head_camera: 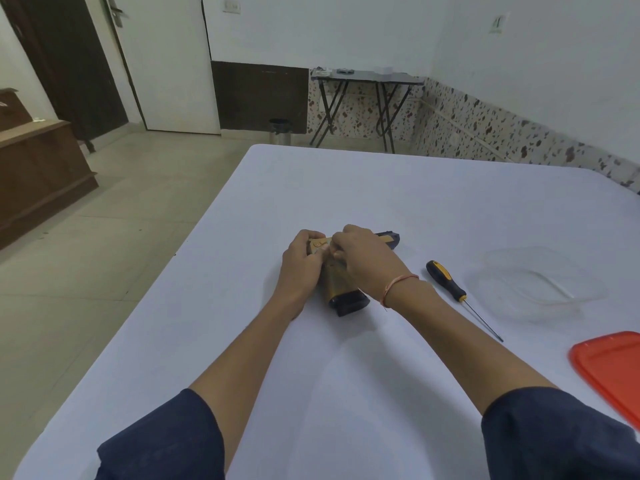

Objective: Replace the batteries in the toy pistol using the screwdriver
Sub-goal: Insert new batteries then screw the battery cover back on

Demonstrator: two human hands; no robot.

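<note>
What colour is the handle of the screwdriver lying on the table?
Black with yellow-orange accents, on the slim-shafted screwdriver; head view.

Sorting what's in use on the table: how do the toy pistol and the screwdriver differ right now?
The toy pistol is gripped by both the left hand and right hand; the screwdriver lies untouched to their right. The pistol is chunky and tan with black ends; the screwdriver is slim, with a black-and-yellow handle. Both rest on the white table.

Toy pistol: tan body, black grip base, lying flat mid-table, grip end toward the camera. Screwdriver: black/yellow handle, thin shaft, lying free just right of it.
</note>
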